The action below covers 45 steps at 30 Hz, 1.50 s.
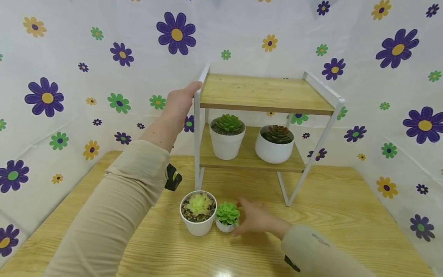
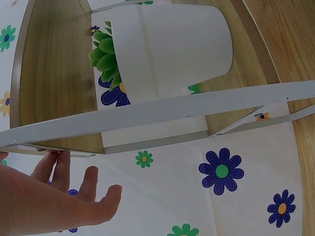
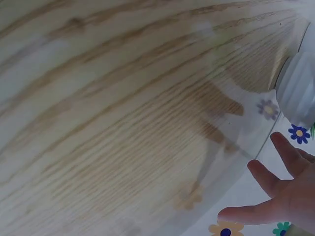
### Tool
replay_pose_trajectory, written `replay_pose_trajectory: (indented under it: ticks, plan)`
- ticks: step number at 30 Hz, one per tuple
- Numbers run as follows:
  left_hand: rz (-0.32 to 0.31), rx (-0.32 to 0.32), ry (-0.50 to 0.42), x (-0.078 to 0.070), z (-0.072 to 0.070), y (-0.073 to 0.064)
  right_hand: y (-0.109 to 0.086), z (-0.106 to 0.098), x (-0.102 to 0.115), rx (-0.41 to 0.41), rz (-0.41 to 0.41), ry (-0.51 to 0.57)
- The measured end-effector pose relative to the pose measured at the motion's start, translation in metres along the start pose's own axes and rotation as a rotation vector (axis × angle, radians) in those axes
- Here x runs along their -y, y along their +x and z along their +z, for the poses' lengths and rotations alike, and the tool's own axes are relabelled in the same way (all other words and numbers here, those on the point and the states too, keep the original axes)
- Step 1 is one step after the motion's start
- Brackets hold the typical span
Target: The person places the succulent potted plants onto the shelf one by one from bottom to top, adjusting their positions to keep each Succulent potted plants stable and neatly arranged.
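Note:
My left hand (image 1: 181, 102) holds the upper left rail of a two-tier shelf (image 1: 266, 92), thumb over the rail. In the left wrist view two fingers (image 2: 61, 172) touch the frame's outer side; the other two stick out loosely. On the table, my right hand (image 1: 256, 217) is spread beside a small green succulent (image 1: 227, 213) in a small white pot (image 1: 226, 227). The right wrist view shows its fingers (image 3: 268, 179) parted, apart from a ribbed white pot (image 3: 298, 93). Just left of the small plant stands a larger pale-green succulent (image 1: 199, 204) in a white pot (image 1: 199, 227).
On the lower tier (image 1: 249, 163) stand a green succulent in a tapered white pot (image 1: 226, 144) and a dark reddish succulent in a round white pot (image 1: 274, 151). A flower-patterned cloth (image 1: 138, 30) hangs behind the wooden table (image 1: 332, 215).

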<state>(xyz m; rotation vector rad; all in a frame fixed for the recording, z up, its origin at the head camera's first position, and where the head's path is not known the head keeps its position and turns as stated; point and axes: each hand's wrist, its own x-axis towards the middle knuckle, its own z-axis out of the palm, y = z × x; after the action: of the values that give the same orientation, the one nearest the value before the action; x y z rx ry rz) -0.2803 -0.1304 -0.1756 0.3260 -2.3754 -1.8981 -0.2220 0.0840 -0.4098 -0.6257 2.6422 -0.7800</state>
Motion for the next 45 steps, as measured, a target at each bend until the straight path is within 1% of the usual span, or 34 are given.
replay_pose_trajectory:
  ticks: [7,10,14,21,24,28,34,40,43,45]
  plan:
    - [0.002,0.004,-0.008,-0.003,0.002,-0.003,0.007,0.004,0.004,-0.002,-0.021,0.007]
    - [0.002,0.004,-0.015,-0.004,0.004,-0.004,0.009,0.005,0.003,-0.006,-0.014,0.034]
    - [-0.001,0.000,-0.012,-0.005,0.005,-0.005,0.010,0.006,0.000,-0.023,-0.006,0.039]
    - [0.000,0.006,-0.003,-0.005,0.006,-0.005,0.007,0.002,-0.006,-0.060,0.021,0.108]
    - [-0.001,0.002,-0.001,-0.004,0.006,-0.004,0.003,-0.002,-0.008,-0.062,0.032,0.107]
    - [0.007,0.003,-0.007,-0.003,0.005,-0.003,-0.006,-0.010,-0.009,-0.050,0.034,0.111]
    - [0.013,0.000,0.010,0.000,0.002,-0.001,-0.020,-0.029,-0.003,-0.047,-0.036,0.155]
    - [0.009,-0.002,0.005,-0.001,0.000,-0.001,-0.032,-0.053,0.006,-0.077,-0.078,0.159]
    - [0.007,0.001,0.006,-0.001,0.000,-0.002,-0.039,-0.067,0.012,-0.101,-0.114,0.151]
    - [0.011,0.004,0.014,0.000,0.000,-0.002,-0.045,-0.077,0.019,-0.115,-0.119,0.151]
